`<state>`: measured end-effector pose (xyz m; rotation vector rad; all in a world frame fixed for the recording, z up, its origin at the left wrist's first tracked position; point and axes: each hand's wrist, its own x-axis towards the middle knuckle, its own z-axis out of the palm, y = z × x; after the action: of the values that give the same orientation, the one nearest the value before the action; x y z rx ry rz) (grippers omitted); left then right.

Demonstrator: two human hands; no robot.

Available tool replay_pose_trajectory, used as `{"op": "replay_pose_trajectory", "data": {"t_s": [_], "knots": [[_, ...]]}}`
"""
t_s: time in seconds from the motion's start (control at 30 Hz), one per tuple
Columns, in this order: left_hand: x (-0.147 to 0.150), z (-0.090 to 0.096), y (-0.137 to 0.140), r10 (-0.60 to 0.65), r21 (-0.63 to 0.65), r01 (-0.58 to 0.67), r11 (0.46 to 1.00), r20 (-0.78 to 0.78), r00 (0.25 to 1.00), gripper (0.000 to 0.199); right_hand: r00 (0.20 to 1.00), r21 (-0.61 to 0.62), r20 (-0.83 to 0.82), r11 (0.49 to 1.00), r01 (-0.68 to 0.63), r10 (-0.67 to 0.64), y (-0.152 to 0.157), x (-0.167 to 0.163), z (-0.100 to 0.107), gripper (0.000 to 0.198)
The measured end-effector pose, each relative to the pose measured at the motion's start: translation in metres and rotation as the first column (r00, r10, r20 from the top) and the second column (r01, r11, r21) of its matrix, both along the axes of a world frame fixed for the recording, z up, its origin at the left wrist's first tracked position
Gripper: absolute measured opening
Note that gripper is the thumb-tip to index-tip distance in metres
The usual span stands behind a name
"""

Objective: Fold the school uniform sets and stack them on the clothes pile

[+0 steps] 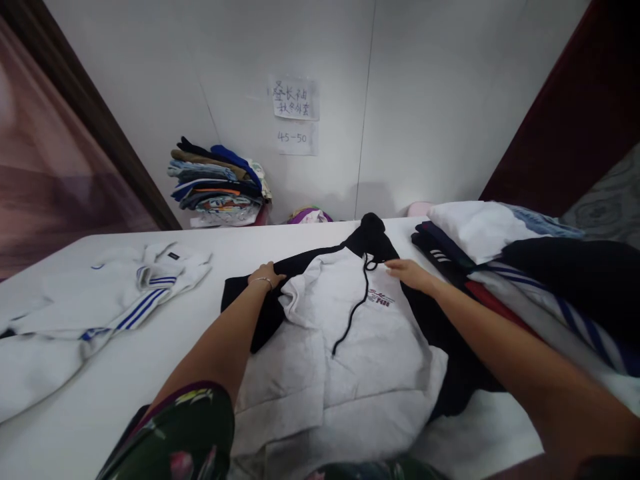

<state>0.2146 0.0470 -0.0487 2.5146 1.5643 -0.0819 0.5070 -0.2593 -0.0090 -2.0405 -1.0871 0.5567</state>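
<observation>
A white hoodie (300,353) with black sleeves, a black hood (373,230) and a black drawstring (350,320) lies spread on the table before me, small lettering on its chest. My left hand (267,274), wearing a bracelet at the wrist, is closed on the black sleeve at the left; its fingertips are partly hidden. At the neck, just right of the drawstring knot, my right hand (406,272) pinches the cloth where white meets black. The hoodie's lower edge reaches toward my body, and the white panel is creased near the left sleeve.
On the white table (260,241), a white garment with blue stripes (65,293) lies at the left. A loose clothes heap (540,280) sits at the right. Behind the table, a folded clothes stack (217,180) stands by the wall, under handwritten paper signs (295,100).
</observation>
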Motion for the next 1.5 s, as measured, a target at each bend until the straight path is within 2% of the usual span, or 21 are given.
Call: {"op": "replay_pose_trajectory", "data": {"t_s": [0.1,0.2,0.27,0.33,0.4,0.47,0.53,0.6,0.67,0.77,0.9,1.03,1.1,1.2,1.37,1.5], "knots": [[0.003,0.005,-0.002,0.005,-0.011,-0.005,1.000,-0.032,0.999,0.049,0.956,-0.150,0.291,0.989,0.010,0.035,-0.039,0.000,-0.028,0.037],[0.004,0.012,-0.006,0.000,0.006,0.000,1.000,-0.019,1.000,0.039,0.845,-0.356,0.532,0.918,0.173,0.047,-0.074,0.018,-0.038,0.050],[0.002,0.021,-0.005,0.023,0.048,-0.023,0.999,0.000,1.000,0.038,0.842,-0.460,0.538,0.851,0.252,0.042,-0.090,0.029,-0.043,0.058],[-0.003,0.035,0.001,0.068,0.119,-0.072,0.990,0.036,0.997,0.039,0.852,-0.511,0.521,0.818,0.263,0.051,-0.099,0.036,-0.047,0.061],[-0.013,0.051,0.013,0.134,0.222,-0.153,0.963,0.100,0.986,0.040,0.872,-0.517,0.487,0.821,0.240,0.052,-0.102,0.039,-0.051,0.060],[-0.027,0.063,0.026,0.225,0.307,-0.268,0.913,0.170,0.960,0.040,0.903,-0.520,0.428,0.827,0.216,0.033,-0.101,0.040,-0.053,0.054],[-0.044,0.067,0.037,0.308,0.290,-0.345,0.893,0.168,0.937,0.041,0.931,-0.530,0.364,0.828,0.183,0.027,-0.098,0.041,-0.052,0.045],[-0.059,0.062,0.042,0.321,0.192,-0.333,0.923,0.093,0.943,0.044,0.953,-0.526,0.301,0.838,0.142,0.027,-0.094,0.041,-0.049,0.037],[-0.069,0.054,0.042,0.271,0.119,-0.274,0.954,0.041,0.962,0.046,0.976,-0.506,0.217,0.858,0.089,0.027,-0.086,0.041,-0.043,0.032],[-0.066,0.042,0.035,0.177,0.152,-0.187,0.971,0.073,0.981,0.049,0.995,-0.465,0.092,0.885,0.014,0.033,-0.065,0.037,-0.035,0.032],[-0.032,0.036,0.028,0.007,0.189,-0.026,0.982,0.100,0.995,0.049,0.998,-0.419,0.055,0.908,0.015,0.009,-0.016,0.027,-0.035,0.033],[0.012,0.026,0.027,-0.126,0.153,0.113,0.982,0.078,0.989,0.049,0.995,-0.359,0.095,0.931,0.063,-0.030,0.040,0.016,-0.045,0.035],[0.027,0.019,0.027,-0.148,0.109,0.140,0.984,0.059,0.987,0.049,0.990,-0.328,0.123,0.940,0.100,-0.062,0.062,0.011,-0.051,0.038],[0.040,0.009,0.028,-0.117,0.025,0.117,0.993,0.027,0.993,0.052,0.982,-0.278,0.141,0.947,0.164,-0.129,0.085,0.006,-0.058,0.041],[0.049,0.007,0.025,-0.104,-0.105,0.107,0.989,0.030,0.994,0.055,0.977,-0.176,0.057,0.961,0.212,-0.205,0.094,0.001,-0.070,0.030],[0.048,0.020,0.013,-0.143,-0.217,0.167,0.962,0.125,0.982,0.047,0.973,-0.050,-0.128,0.981,0.185,-0.190,0.082,0.000,-0.071,0.020]]}}
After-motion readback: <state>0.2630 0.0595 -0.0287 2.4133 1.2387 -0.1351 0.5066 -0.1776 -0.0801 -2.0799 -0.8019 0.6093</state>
